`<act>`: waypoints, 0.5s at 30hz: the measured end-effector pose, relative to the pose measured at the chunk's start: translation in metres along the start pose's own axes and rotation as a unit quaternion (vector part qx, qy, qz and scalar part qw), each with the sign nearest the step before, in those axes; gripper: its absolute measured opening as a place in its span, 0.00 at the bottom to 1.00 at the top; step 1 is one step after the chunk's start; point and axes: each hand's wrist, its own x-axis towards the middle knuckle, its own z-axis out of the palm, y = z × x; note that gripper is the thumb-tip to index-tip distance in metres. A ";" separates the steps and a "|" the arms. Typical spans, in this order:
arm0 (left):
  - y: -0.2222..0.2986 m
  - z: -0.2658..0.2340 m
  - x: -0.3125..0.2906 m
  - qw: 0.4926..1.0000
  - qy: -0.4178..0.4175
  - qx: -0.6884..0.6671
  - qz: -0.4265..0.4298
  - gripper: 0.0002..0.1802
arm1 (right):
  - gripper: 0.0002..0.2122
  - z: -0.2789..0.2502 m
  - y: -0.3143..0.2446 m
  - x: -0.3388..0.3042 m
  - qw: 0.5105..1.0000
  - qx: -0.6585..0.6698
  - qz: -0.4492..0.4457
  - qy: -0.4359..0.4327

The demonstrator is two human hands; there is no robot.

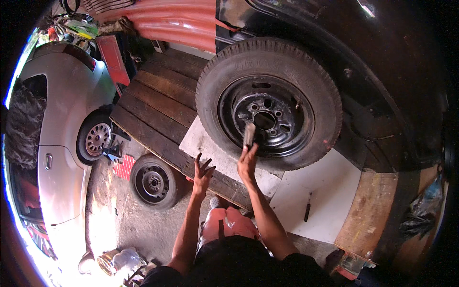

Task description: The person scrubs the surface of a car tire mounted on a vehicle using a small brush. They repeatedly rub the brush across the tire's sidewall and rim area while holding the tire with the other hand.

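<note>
A tyre on a black steel wheel rim lies on a pale board on top of a wooden plank table. My right hand is closed around a short, greyish brush. Its head is at the lower inside of the rim, just below the centre hole; blur hides its exact shape and whether it touches the metal. To the left, my left hand hangs above the table's near edge, fingers spread and holding nothing. Dark smudges mark its fingers.
A black-handled screwdriver lies on a white sheet to the right. Another wheel rests on the floor beside the plank table. A silver car stands at the left; a dark vehicle body panel rises at the right.
</note>
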 end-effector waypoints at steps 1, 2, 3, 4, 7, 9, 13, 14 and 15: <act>-0.001 -0.004 -0.003 0.999 -0.012 -0.020 0.025 0.43 | 0.18 -0.003 0.007 -0.012 1.000 -0.011 -0.018 0.019; -0.002 -0.008 -0.006 0.999 -0.007 -0.021 0.024 0.43 | 0.18 0.000 0.012 -0.015 0.999 0.015 -0.016 0.028; -0.003 -0.013 -0.006 0.999 -0.001 -0.022 0.027 0.43 | 0.17 0.001 -0.004 -0.009 0.998 0.042 -0.018 0.036; -0.003 -0.016 -0.005 0.999 0.001 -0.023 0.029 0.43 | 0.17 0.003 -0.015 -0.001 0.996 0.068 -0.018 0.049; -0.001 -0.021 -0.007 0.998 -0.033 -0.041 0.044 0.42 | 0.17 0.014 -0.023 0.012 0.997 0.032 -0.054 0.050; -0.002 -0.021 -0.008 0.996 -0.046 -0.058 0.050 0.42 | 0.16 0.019 -0.005 0.008 0.997 0.009 -0.049 0.060; -0.012 -0.032 -0.014 0.996 -0.043 -0.055 0.059 0.44 | 0.16 -0.001 -0.011 -0.011 0.998 0.036 0.050 -0.005; -0.013 -0.033 -0.013 0.997 -0.032 -0.047 0.049 0.44 | 0.16 0.001 -0.019 -0.010 0.999 0.034 0.022 0.024; -0.012 -0.031 -0.012 0.998 -0.025 -0.037 0.038 0.44 | 0.17 0.003 -0.026 -0.004 0.999 0.047 -0.019 0.021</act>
